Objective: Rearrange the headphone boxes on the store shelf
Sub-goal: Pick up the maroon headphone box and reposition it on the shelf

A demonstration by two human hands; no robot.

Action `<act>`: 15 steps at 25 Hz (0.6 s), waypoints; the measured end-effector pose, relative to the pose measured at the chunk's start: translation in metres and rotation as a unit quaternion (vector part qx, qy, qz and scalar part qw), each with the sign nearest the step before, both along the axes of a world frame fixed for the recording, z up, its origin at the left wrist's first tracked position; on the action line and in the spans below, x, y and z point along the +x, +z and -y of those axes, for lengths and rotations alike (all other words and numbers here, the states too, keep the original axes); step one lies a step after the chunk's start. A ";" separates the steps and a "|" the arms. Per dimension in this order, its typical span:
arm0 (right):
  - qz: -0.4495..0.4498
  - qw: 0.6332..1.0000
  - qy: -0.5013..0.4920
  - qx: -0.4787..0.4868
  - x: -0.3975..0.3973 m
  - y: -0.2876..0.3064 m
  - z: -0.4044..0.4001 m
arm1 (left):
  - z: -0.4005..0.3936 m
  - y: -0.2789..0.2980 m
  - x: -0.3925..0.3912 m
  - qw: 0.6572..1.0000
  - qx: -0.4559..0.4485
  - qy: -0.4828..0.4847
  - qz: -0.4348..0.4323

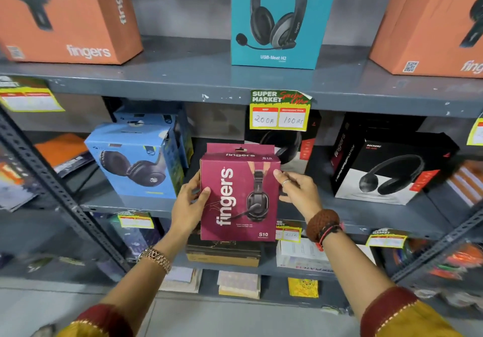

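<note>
In the middle of the frame, the left hand (189, 200) and the right hand (296, 189) each grip one side of the pink box (239, 195). It is in front of the middle shelf (146, 204). To do this well, keep it straight and slide it between the blue box (136, 161) and the black box (386, 169).

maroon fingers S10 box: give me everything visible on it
The maroon S10 headphone box looks like printed cardboard, with white "fingers" lettering running up its front, a headset photo with a boom mic, "S10" at the lower right and a hang tab on top. It is upright, held in front of the middle shelf, between a blue headphone box and a black one. The left hand grips its left edge; the right hand holds the upper right edge.
</note>
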State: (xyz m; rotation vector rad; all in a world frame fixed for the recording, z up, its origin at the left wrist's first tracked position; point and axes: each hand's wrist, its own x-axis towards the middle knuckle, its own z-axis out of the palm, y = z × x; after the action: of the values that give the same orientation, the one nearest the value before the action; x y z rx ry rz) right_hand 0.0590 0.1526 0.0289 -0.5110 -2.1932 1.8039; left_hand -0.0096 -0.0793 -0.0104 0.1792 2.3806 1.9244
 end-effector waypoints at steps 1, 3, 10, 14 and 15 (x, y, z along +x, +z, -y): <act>-0.001 1.000 0.000 0.003 0.000 0.001 0.007 | 0.009 0.002 0.000 1.000 0.000 -0.002 0.000; -0.004 1.000 0.000 0.008 -0.004 0.003 0.022 | 0.026 0.008 0.000 1.000 0.013 -0.008 -0.008; 0.001 0.997 0.073 -0.033 -0.045 -0.008 0.065 | 0.054 0.014 -0.023 0.998 0.040 -0.036 0.017; -0.002 0.995 0.079 -0.057 -0.066 -0.016 0.078 | 0.057 0.002 -0.042 0.997 0.039 -0.053 0.032; -0.002 0.996 0.071 -0.059 -0.070 -0.016 0.077 | 0.057 0.000 -0.045 0.996 0.042 -0.063 0.038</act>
State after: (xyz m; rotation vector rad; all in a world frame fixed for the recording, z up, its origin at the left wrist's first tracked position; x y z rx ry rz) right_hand -0.0113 0.0754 0.0124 -0.3824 -2.1798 2.0155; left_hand -0.0544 -0.1360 -0.0101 0.2504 2.1862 1.9396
